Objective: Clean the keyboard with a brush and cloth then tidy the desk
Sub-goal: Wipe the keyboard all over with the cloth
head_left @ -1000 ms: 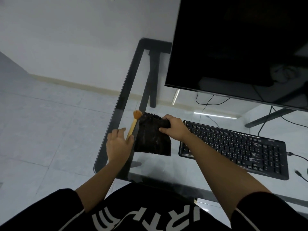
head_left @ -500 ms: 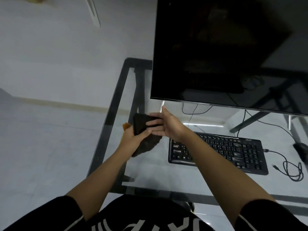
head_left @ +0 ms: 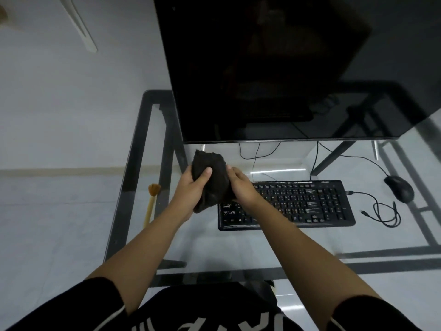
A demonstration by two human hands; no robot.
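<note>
Head view of both hands bunching a dark cloth [head_left: 210,164] above a glass desk [head_left: 262,244], left hand [head_left: 193,191] and right hand [head_left: 241,186] gripping it, black keyboard [head_left: 298,204] just right, brush [head_left: 151,204] lying at the desk's left edge

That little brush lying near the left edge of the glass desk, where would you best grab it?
Probably the brush by its slim handle, about mid-length, pinched from above across its width. It lies flat on the glass desk, bristles pointing away, so the handle end is nearest the person.
</note>
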